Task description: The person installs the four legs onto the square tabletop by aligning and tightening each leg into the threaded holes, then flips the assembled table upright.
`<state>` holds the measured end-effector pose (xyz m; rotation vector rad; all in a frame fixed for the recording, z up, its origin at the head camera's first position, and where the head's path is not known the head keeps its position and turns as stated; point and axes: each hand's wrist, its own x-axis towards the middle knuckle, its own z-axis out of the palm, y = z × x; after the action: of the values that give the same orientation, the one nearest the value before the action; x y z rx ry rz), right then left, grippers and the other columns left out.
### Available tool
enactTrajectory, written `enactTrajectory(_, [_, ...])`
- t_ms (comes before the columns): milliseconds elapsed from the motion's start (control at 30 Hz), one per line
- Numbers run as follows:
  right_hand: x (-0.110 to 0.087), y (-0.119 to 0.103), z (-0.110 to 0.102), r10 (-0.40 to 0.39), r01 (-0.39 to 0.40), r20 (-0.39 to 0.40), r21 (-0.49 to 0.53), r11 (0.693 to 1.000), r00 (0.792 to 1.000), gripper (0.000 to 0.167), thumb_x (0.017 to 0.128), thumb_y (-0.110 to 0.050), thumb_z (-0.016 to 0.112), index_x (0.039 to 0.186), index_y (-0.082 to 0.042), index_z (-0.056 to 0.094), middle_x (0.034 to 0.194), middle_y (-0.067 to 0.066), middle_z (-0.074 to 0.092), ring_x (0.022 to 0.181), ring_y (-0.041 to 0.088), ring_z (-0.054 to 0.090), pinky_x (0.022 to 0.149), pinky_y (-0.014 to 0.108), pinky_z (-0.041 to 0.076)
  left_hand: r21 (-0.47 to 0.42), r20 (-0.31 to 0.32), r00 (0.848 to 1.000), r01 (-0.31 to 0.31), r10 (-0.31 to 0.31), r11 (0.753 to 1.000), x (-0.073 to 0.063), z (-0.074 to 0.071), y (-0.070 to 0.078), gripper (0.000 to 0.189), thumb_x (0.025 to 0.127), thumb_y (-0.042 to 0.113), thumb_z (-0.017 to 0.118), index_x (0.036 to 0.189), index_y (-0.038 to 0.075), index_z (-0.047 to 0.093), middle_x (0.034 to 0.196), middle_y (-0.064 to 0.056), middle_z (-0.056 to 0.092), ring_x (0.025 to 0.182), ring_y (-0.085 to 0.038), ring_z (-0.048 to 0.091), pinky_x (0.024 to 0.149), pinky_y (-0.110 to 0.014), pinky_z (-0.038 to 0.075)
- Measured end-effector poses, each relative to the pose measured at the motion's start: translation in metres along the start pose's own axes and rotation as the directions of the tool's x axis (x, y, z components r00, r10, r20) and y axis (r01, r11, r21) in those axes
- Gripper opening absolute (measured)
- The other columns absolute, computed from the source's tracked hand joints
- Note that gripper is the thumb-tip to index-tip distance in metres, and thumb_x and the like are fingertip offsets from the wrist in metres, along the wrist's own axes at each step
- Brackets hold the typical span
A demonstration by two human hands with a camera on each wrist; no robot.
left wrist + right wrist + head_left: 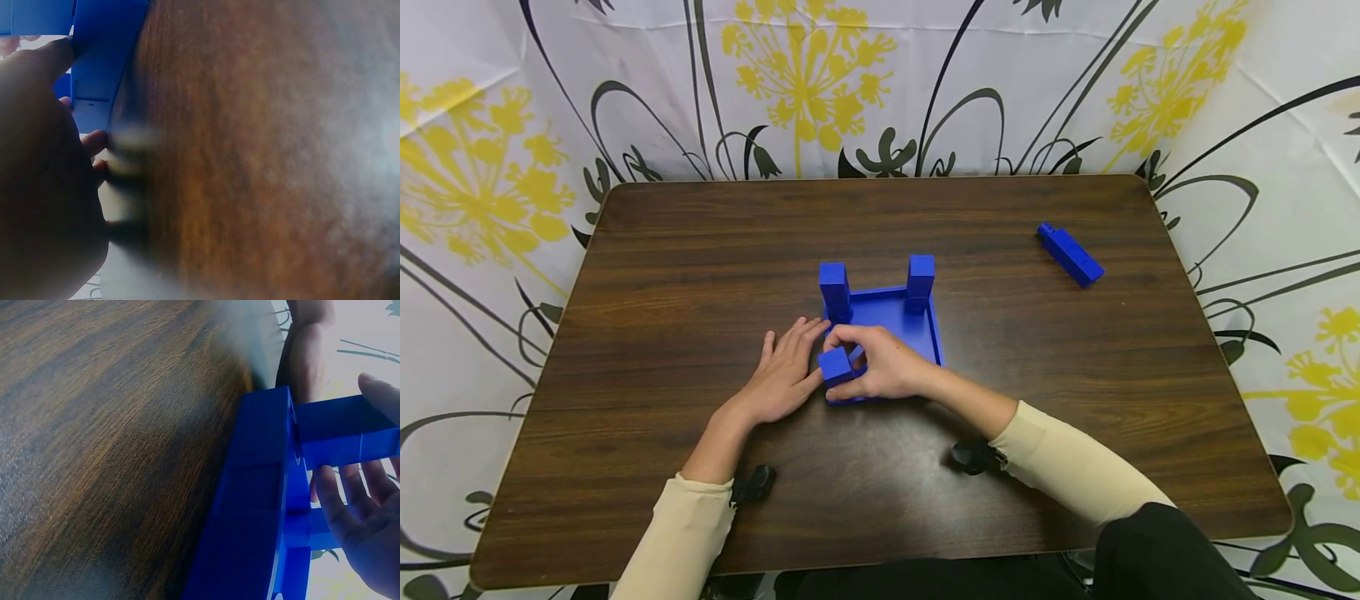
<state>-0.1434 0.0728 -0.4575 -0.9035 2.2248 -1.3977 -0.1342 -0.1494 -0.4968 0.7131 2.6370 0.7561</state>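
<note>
A shallow blue square tray (883,311) with a raised rim sits mid-table. Two blue square posts (835,290) stand upright at its far corners. At the near left corner is a third blue post (835,367), which my right hand (891,364) grips between thumb and fingers. In the right wrist view this post (350,434) stands out from the tray (256,487), near its corner. My left hand (784,375) lies with outstretched fingers against the tray's left side. Its thumb (53,56) reaches the blue plastic in the left wrist view.
A loose blue post (1071,254) with a narrower peg end lies on its side at the back right of the brown wooden table (1037,358). Behind the table hangs a white cloth (970,58) with yellow flowers.
</note>
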Motion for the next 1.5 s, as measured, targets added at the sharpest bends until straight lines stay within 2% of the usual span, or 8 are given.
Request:
enactTrajectory(367, [0.0, 0.003, 0.0, -0.008, 0.008, 0.005, -0.019, 1.0, 1.0, 0.046, 0.072, -0.021, 0.089, 0.105, -0.016, 0.058, 0.098, -0.004, 0.062, 0.094, 0.008, 0.059, 0.081, 0.032, 0.054, -0.005, 0.001, 1.0, -0.003, 0.003, 1.0, -0.001, 0.0, 0.0, 0.064, 0.104, 0.043, 0.04, 0.157, 0.02, 0.013, 0.162, -0.01, 0.013, 0.149, -0.033, 0.002, 0.109, -0.066, -0.007])
enactTrajectory(600, [-0.002, 0.005, -0.008, -0.054, 0.052, 0.081, 0.028, 0.998, 0.995, 0.054, 0.074, -0.018, 0.088, 0.119, -0.01, 0.058, 0.113, -0.001, 0.061, 0.103, 0.014, 0.057, 0.088, 0.036, 0.052, 0.009, -0.004, 1.0, -0.005, 0.005, 1.0, 0.001, 0.001, -0.001, 0.064, 0.104, 0.042, 0.041, 0.157, 0.019, 0.013, 0.162, -0.01, 0.013, 0.149, -0.033, 0.002, 0.109, -0.067, -0.006])
enactTrajectory(733, [-0.004, 0.004, -0.018, -0.095, 0.082, 0.177, 0.08, 0.993, 0.98, 0.061, 0.079, -0.008, 0.083, 0.132, -0.007, 0.053, 0.132, 0.003, 0.055, 0.12, 0.015, 0.051, 0.096, 0.035, 0.047, 0.004, -0.016, 1.0, -0.022, 0.022, 1.0, 0.001, 0.001, -0.002, 0.063, 0.104, 0.039, 0.041, 0.157, 0.019, 0.014, 0.161, -0.011, 0.014, 0.149, -0.034, 0.002, 0.108, -0.067, -0.006])
enactTrajectory(867, [-0.003, 0.003, -0.026, -0.139, 0.109, 0.291, 0.115, 0.987, 0.947, 0.068, 0.083, 0.0, 0.075, 0.143, -0.007, 0.044, 0.148, 0.008, 0.043, 0.136, 0.012, 0.037, 0.107, 0.038, 0.038, 0.009, -0.037, 0.998, -0.041, 0.042, 0.999, 0.001, 0.003, -0.003, 0.062, 0.103, 0.039, 0.041, 0.156, 0.017, 0.017, 0.16, -0.012, 0.017, 0.148, -0.035, 0.005, 0.108, -0.068, -0.005])
enactTrajectory(1033, [0.001, 0.003, -0.028, -0.195, 0.138, 0.361, 0.177, 0.974, 0.912, 0.07, 0.085, 0.007, 0.065, 0.148, -0.006, 0.038, 0.152, 0.008, 0.039, 0.142, 0.011, 0.03, 0.113, 0.035, 0.028, 0.027, -0.02, 0.999, -0.033, 0.034, 0.999, 0.002, 0.002, -0.003, 0.062, 0.104, 0.038, 0.041, 0.157, 0.018, 0.016, 0.161, -0.011, 0.015, 0.149, -0.035, 0.003, 0.108, -0.067, -0.005])
enactTrajectory(1200, [0.004, 0.002, -0.027, -0.25, 0.153, 0.383, 0.267, 0.952, 0.889, 0.066, 0.085, 0.014, 0.056, 0.146, -0.003, 0.039, 0.15, 0.013, 0.042, 0.142, 0.012, 0.031, 0.114, 0.033, 0.026, 0.041, -0.001, 1.0, -0.027, 0.027, 0.999, 0.001, 0.002, -0.003, 0.062, 0.103, 0.031, 0.042, 0.158, 0.018, 0.015, 0.162, -0.01, 0.013, 0.149, -0.035, 0.001, 0.108, -0.068, -0.006])
enactTrajectory(1400, [0.004, 0.001, -0.026, -0.225, 0.126, 0.397, 0.261, 0.957, 0.89, 0.059, 0.087, 0.014, 0.055, 0.142, -0.003, 0.043, 0.146, 0.014, 0.046, 0.138, 0.01, 0.037, 0.112, 0.032, 0.03, 0.043, -0.012, 0.999, -0.034, 0.035, 0.999, 0.001, 0.003, -0.002, 0.063, 0.101, 0.022, 0.045, 0.157, 0.017, 0.016, 0.161, -0.012, 0.015, 0.148, -0.035, 0.004, 0.107, -0.069, -0.004])
enactTrajectory(1500, [0.004, 0.001, -0.026, -0.218, 0.12, 0.389, 0.259, 0.958, 0.895, 0.056, 0.088, 0.013, 0.057, 0.141, 0.0, 0.044, 0.145, 0.016, 0.046, 0.139, 0.017, 0.038, 0.112, 0.034, 0.03, 0.04, -0.023, 0.999, -0.036, 0.037, 0.999, 0.002, 0.003, -0.003, 0.064, 0.099, 0.02, 0.045, 0.156, 0.017, 0.017, 0.16, -0.012, 0.016, 0.148, -0.035, 0.005, 0.108, -0.069, -0.004])
